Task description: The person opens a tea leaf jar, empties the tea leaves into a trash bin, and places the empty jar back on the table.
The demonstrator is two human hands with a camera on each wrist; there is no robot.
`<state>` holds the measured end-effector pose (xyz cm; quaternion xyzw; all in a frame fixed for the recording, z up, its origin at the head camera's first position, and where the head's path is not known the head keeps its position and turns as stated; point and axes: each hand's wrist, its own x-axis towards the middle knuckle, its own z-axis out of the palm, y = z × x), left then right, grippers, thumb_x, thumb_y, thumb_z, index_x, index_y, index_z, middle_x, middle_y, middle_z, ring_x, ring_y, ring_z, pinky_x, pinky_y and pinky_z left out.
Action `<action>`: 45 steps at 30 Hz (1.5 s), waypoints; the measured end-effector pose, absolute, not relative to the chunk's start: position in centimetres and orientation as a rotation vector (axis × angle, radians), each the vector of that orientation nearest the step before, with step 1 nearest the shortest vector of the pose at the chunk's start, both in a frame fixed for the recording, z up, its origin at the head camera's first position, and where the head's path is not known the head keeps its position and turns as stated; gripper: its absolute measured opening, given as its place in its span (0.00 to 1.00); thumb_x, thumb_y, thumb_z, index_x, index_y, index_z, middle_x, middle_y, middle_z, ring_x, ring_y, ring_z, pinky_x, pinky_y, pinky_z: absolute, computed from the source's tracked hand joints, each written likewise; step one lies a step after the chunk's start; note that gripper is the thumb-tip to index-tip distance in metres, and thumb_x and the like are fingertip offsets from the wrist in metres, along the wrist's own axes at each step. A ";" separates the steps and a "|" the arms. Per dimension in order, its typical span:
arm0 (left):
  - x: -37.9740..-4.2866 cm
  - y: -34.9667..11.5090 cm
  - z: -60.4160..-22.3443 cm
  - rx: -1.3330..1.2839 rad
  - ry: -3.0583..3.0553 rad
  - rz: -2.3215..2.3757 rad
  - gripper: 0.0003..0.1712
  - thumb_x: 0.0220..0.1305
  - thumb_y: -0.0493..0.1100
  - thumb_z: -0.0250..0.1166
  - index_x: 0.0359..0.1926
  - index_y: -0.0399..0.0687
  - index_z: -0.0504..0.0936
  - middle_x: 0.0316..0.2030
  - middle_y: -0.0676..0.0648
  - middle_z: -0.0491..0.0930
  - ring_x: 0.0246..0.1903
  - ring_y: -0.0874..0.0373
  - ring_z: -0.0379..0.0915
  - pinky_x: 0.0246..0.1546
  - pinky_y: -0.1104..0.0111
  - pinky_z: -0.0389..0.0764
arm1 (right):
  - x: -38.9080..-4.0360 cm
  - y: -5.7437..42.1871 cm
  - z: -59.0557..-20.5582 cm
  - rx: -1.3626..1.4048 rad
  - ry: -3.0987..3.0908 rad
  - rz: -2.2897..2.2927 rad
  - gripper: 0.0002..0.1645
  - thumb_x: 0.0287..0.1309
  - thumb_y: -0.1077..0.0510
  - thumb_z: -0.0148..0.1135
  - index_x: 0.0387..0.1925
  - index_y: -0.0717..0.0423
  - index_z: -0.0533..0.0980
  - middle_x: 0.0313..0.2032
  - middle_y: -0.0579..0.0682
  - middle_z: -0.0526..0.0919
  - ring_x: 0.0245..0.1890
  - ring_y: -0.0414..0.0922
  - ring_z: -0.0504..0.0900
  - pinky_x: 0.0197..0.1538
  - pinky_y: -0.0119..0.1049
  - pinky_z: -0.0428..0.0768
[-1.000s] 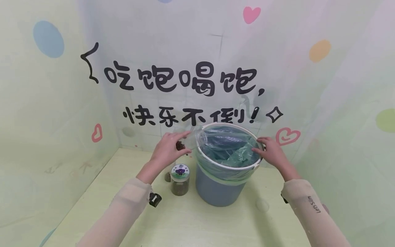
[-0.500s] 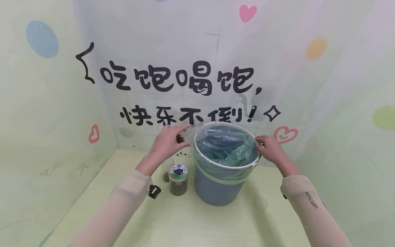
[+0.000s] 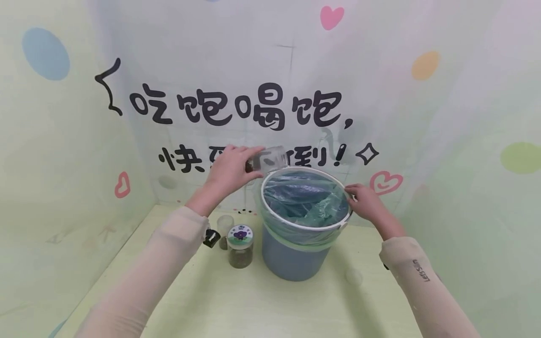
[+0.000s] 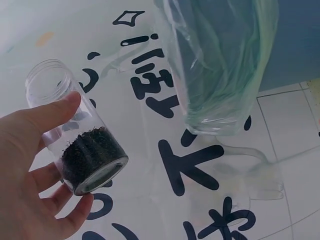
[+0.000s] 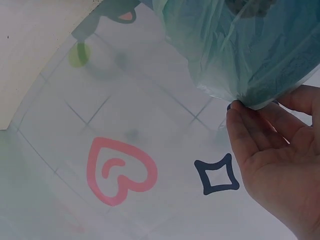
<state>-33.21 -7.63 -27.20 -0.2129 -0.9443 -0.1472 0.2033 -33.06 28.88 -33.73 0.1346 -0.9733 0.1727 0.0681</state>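
Observation:
My left hand (image 3: 228, 171) grips a clear jar (image 3: 274, 158) between thumb and fingers, tilted nearly sideways beside and above the bin's rim. Its mouth has no lid. In the left wrist view, dark, dry, shredded bits like tea leaves (image 4: 92, 155) lie at its bottom end. A blue bin (image 3: 293, 260) with a white rim stands on the table, lined with a thin green plastic bag (image 3: 325, 211) folded over the rim. At the bin's right side my right hand (image 3: 369, 204) pinches the rim and the bag there; in the right wrist view the fingertips meet the bag's edge.
Left of the bin stands a jar (image 3: 240, 251) with a purple flower on its lid and brown contents. Just behind it is another clear jar (image 3: 225, 225). A clear round lid (image 3: 353, 277) lies right of the bin. A printed cloth wall (image 3: 270, 47) closes the back.
My left hand has raised the jar and drawn it up off the bin's rim. The right hand stays at the rim, its fingers drawn closer to it. The view has shifted slightly right.

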 end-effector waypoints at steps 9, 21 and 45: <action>-34.1 -7.3 -23.5 -0.617 -2.614 -0.246 0.41 0.59 0.58 0.72 0.72 0.62 0.68 0.64 0.44 0.77 0.61 0.41 0.70 0.51 0.50 0.81 | -33.2 28.9 -33.6 0.383 -2.942 0.523 0.23 0.63 0.67 0.54 0.59 0.74 0.74 0.60 0.72 0.75 0.57 0.67 0.77 0.61 0.60 0.77; -34.1 -8.1 -17.4 -0.654 -2.501 -0.024 0.39 0.60 0.54 0.72 0.70 0.58 0.70 0.62 0.41 0.78 0.59 0.39 0.70 0.56 0.47 0.78 | -33.2 28.7 -33.6 0.352 -2.951 0.553 0.23 0.64 0.67 0.54 0.59 0.73 0.74 0.60 0.71 0.75 0.59 0.67 0.76 0.63 0.61 0.75; -35.1 -7.0 -12.2 -0.759 -2.545 0.173 0.38 0.62 0.47 0.70 0.72 0.56 0.68 0.63 0.37 0.76 0.59 0.39 0.65 0.58 0.45 0.74 | -33.4 28.9 -33.8 0.325 -2.960 0.538 0.23 0.65 0.66 0.55 0.59 0.72 0.74 0.60 0.71 0.75 0.59 0.66 0.76 0.64 0.60 0.75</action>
